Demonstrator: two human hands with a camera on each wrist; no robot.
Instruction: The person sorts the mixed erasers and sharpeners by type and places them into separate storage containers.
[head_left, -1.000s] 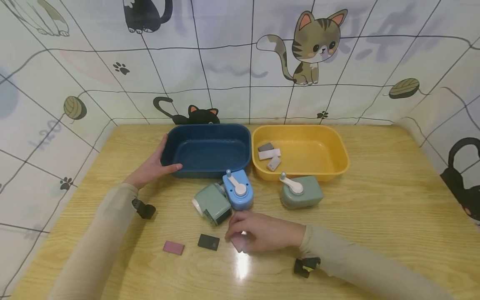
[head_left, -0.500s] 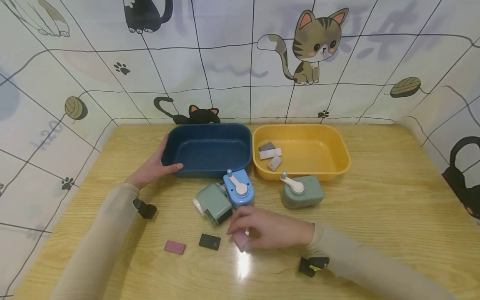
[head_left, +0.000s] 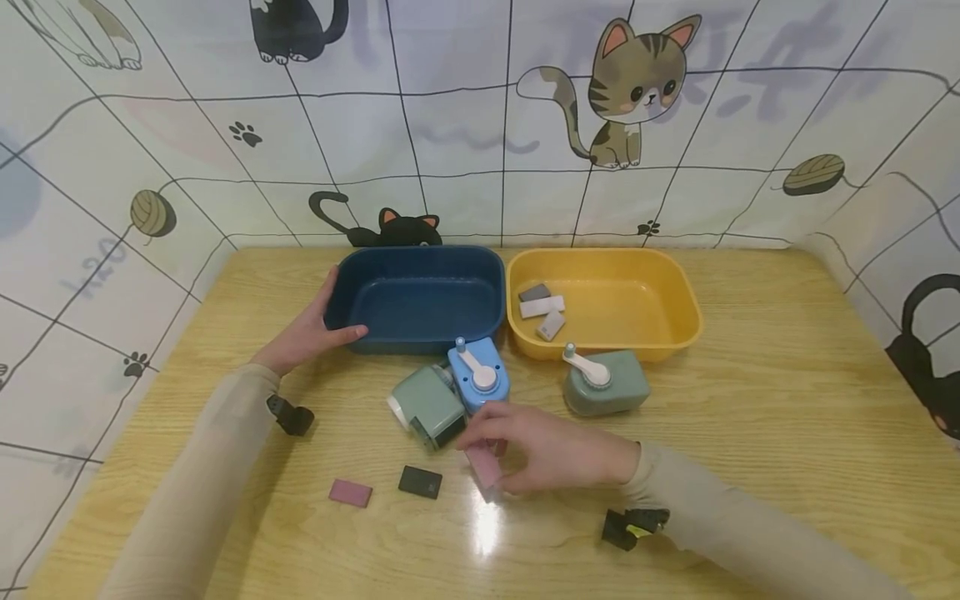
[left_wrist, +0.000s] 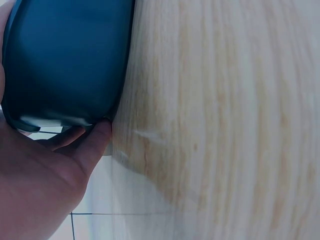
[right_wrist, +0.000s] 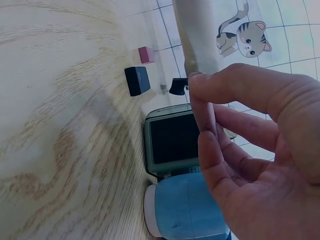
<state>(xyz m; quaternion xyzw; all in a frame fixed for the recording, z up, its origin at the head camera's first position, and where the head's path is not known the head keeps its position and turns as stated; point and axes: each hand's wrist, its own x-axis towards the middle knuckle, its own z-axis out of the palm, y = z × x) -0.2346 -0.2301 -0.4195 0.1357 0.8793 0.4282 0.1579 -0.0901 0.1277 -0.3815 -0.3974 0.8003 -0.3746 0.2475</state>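
At the left end of the dark blue bin (head_left: 420, 343), my left hand (head_left: 303, 337) holds the wall, thumb along the front and fingers around the side. In the left wrist view, the thumb touches the bin's lower corner. My right hand (head_left: 543, 450) pinches a pink eraser (head_left: 483, 465) between thumb and fingers, just above the table. The eraser is hard to make out in the right wrist view. A black eraser (head_left: 420, 482) and another pink eraser (head_left: 350, 492) lie to its left. Near the right fingertips are a blue crank pencil sharpener (head_left: 480, 379) and a green sharpener (head_left: 429, 406) on its side.
Right of the blue bin, a yellow bin (head_left: 630, 321) holds a dark grey eraser (head_left: 535, 292), a white one (head_left: 542, 307) and a light grey one (head_left: 551, 326). Another green crank sharpener (head_left: 611, 383) stands before it. A cat-patterned backdrop (head_left: 450, 142) encloses the table.
My right hand has moved slightly up and right in the head view, carrying the pink eraser and tilting it. My left hand stays on the blue bin.
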